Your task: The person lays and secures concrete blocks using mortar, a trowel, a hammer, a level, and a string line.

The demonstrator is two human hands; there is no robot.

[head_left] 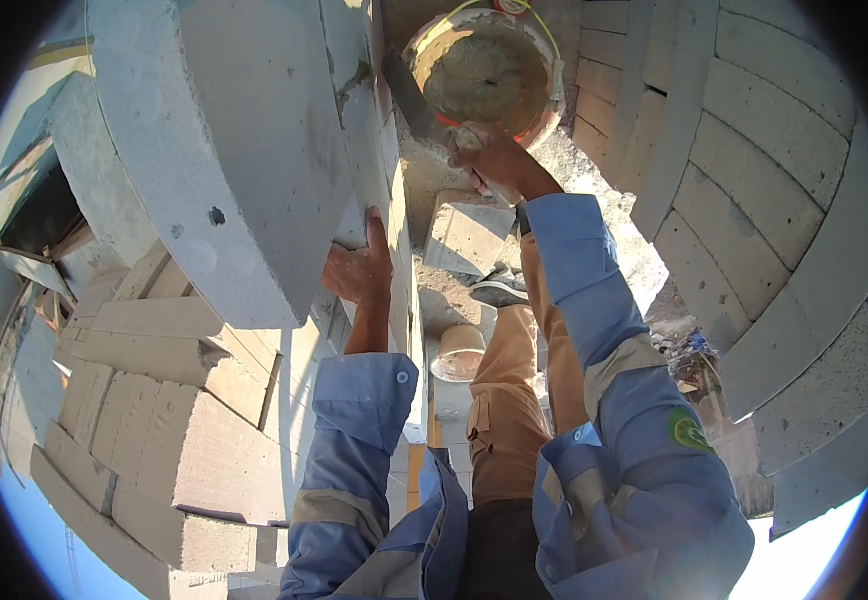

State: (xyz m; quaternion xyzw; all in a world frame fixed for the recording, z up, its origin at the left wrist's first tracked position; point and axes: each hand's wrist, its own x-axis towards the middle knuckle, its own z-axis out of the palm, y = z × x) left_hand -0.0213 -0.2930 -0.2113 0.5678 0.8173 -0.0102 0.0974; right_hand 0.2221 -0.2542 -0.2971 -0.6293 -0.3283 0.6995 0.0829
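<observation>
Upper centre, right hand (499,165) grips the trowel (409,97) beside the bucket (557,85); left hand (360,268) touches the wall (364,160), grip unclear. Should the trowel catch the bucket, mortar (484,80) could spill!

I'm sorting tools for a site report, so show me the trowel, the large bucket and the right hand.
Trowel (410,98): head view, on the dark blade.
Large bucket (557,88): head view, on the rim's right side.
Right hand (499,164): head view, on its middle.
</observation>
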